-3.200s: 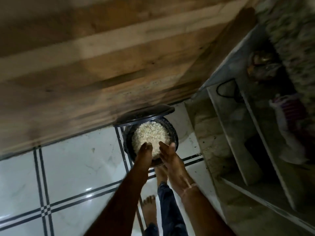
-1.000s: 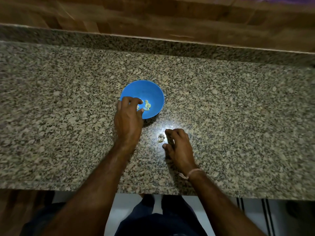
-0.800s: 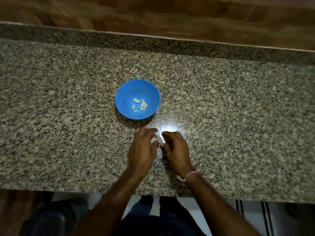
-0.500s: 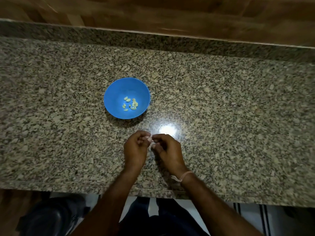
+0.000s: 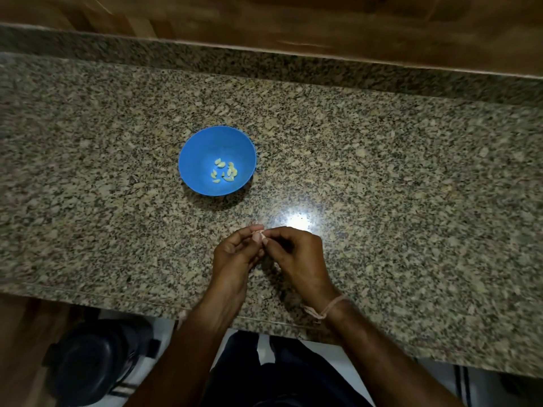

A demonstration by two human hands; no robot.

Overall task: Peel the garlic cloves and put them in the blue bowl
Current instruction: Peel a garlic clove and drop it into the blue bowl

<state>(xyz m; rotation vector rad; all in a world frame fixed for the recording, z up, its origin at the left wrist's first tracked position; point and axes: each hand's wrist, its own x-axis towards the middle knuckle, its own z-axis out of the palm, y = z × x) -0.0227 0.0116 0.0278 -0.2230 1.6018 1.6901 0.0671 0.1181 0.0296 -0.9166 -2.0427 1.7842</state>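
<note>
Over the near edge of the granite counter [image 5: 411, 186], my feed shows both hands closed on 1 small garlic clove [image 5: 259, 235]: the left hand [image 5: 235, 255] pinches it at the fingertips and the right hand [image 5: 298, 255] pinches it from the other side, so the clove sits between the 2 grips, too small for me to read its long axis. The blue bowl [image 5: 197, 154], with peeled cloves [image 5: 224, 171] in its bottom, lies beyond and left of the held clove, well apart. I judge the left hand nearer for the drop.
</note>
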